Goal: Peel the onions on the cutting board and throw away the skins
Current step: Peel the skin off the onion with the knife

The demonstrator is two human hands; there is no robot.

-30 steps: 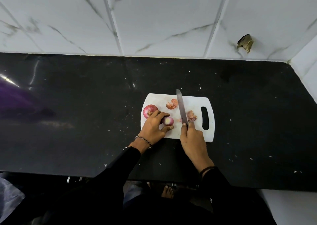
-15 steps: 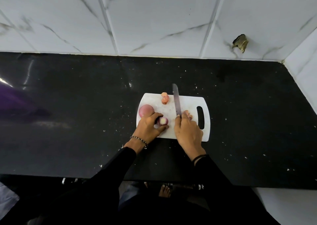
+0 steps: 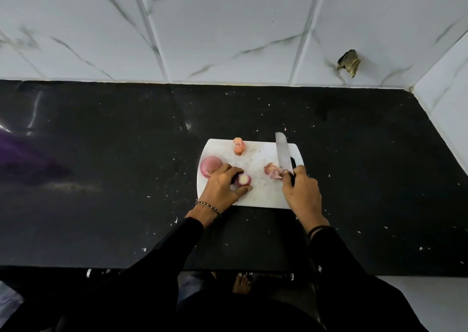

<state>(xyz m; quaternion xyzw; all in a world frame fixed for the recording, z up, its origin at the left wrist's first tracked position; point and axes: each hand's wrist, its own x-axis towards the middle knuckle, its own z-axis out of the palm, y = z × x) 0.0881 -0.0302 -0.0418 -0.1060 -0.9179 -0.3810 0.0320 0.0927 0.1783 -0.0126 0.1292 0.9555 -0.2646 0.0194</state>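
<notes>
Now, onion [image 3: 243, 179] in left grip [image 3: 224, 184], knife [image 3: 283, 152] in right grip [image 3: 301, 192]

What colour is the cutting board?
The cutting board is white; the head view shows it best.

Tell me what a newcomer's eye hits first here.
A white plastic cutting board sits midway along the black stone counter. On it the left hand holds a small red onion, cut end pale, with a larger whole red onion at the board's left edge; the right hand holds a steel-bladed knife, blade pointing away. Pinkish skin scraps lie at the far edge and beside the blade.
</notes>
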